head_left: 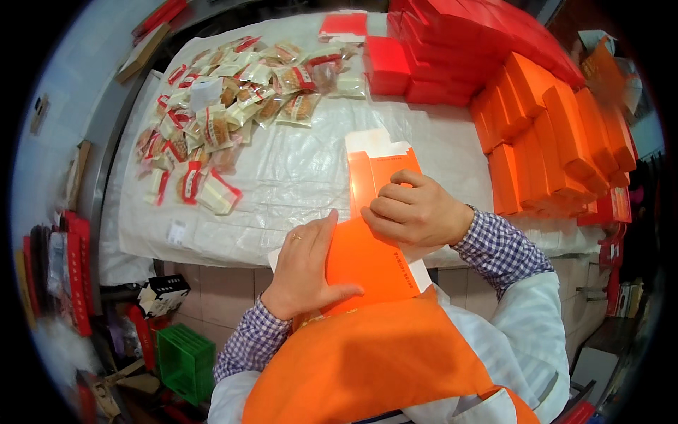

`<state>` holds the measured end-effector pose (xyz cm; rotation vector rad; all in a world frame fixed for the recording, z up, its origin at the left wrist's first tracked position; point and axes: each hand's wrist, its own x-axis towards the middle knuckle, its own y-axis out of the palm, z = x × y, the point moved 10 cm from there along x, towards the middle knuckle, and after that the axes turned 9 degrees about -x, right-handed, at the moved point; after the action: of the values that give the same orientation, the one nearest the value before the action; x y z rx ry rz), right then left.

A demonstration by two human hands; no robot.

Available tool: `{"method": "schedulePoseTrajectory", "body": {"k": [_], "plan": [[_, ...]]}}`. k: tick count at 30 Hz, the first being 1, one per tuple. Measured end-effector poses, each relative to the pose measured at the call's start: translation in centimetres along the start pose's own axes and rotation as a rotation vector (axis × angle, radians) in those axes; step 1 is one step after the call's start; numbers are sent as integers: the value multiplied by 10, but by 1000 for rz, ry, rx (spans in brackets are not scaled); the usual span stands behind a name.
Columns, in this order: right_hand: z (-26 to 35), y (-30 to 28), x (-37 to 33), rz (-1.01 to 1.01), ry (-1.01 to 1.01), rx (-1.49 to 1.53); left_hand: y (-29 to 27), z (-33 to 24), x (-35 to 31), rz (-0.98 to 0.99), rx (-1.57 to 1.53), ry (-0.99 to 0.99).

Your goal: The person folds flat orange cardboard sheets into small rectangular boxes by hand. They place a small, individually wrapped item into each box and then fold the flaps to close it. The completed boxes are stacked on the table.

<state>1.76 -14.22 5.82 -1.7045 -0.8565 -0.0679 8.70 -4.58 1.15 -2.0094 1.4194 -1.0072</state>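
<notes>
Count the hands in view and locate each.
2: the left hand on the lower left of the orange box, the right hand higher, on its right.

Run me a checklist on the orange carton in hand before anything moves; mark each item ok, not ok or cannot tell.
1. Left hand on the orange carton: ok, thumb over the near panel.
2. Right hand on the carton: ok, fingers curled against it.
3. Far-end white flap tucked in: not ok, it sticks out.
4. Contents of the carton: cannot tell, its inside is hidden.
5. Wrapped packets clear of both hands: ok, heaped farther left.
6. Stacked orange boxes clear of the right hand: ok, they stand apart.
</notes>
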Motion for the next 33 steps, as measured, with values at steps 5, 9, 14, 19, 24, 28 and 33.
{"method": "schedulePoseTrajectory", "body": {"k": [5,9,14,19,24,28,33], "plan": [[1,-8,-8,-26,-21,39,8,-3,3,26,-29,-22],[-3,-18,-7,-47,-35,46,6,-9,8,-3,-26,34],[-12,-30,-10,-147,22,20,-3,-10,18,20,-132,-42],[-20,-36,-21,-164,95,-36,-16,19,16,90,-325,-83],[-11,-31,-33,-232,153,-103,0,5,18,161,-96,-118],[-1,-7,-54,-25,205,-78,5,-6,19,145,94,-41],[6,-1,-64,-7,218,-7,13,-19,28,198,158,15]]}}
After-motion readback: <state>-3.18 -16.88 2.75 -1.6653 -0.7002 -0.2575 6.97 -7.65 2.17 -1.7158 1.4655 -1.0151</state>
